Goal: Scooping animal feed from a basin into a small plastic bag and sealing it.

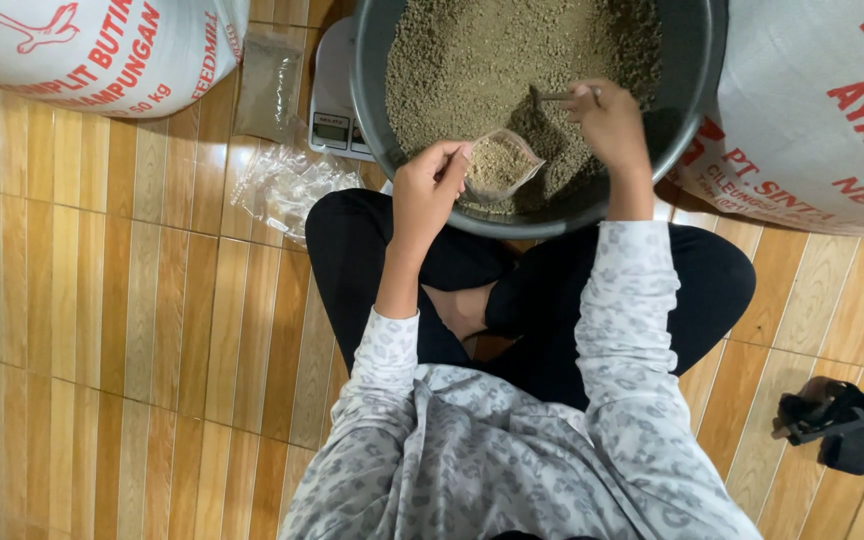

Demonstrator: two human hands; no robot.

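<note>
A large grey basin (377,120) full of brown-green granular feed sits in front of my crossed legs. My left hand (427,190) pinches the rim of a small clear plastic bag (500,165), partly filled with the feed, held open over the basin's near side. My right hand (607,125) grips the handle of a small metal scoop (550,97) whose end is dug into the feed just beyond the bag.
A digital kitchen scale (330,105) stands left of the basin, half under its rim. Empty clear bags (287,185) lie beside it on the striped wood floor. Big white printed sacks (102,45) (822,110) flank the basin. A black object (837,420) lies at lower right.
</note>
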